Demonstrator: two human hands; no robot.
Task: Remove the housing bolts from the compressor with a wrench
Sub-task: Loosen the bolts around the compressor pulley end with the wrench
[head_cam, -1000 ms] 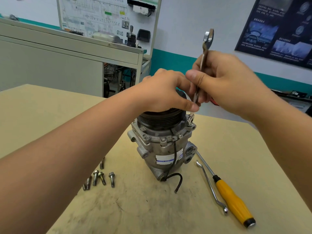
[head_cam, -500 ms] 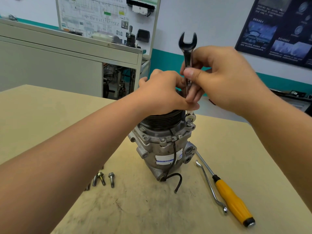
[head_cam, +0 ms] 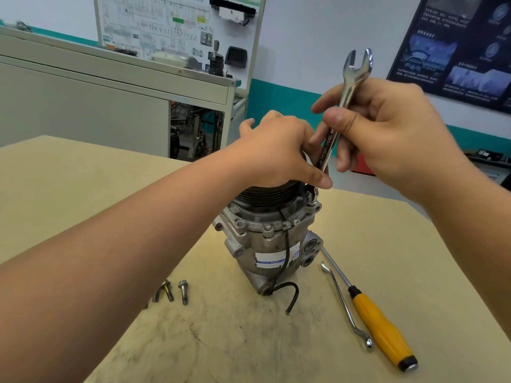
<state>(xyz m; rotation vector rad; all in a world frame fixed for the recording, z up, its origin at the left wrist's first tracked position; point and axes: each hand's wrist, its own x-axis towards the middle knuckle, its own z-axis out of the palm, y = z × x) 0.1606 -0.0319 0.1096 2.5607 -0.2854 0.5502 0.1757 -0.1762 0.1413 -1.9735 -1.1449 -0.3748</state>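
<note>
Toward the near edge of the table, left of the compressor, loose bolts are laid out. The compressor stands upright about mid-table, and the left hand is curled over the pulley on top of it. A firm grip is advised so the body cannot twist. The wrench is held nearly upright, its shank pinched between thumb and fingers of the right hand. Its lower end is down at the compressor's right rim; whether it is fully seated cannot be told. The end should be seated squarely before force is applied, as a tilted wrench may round a bolt head. A screwdriver lies toward the right edge.
</note>
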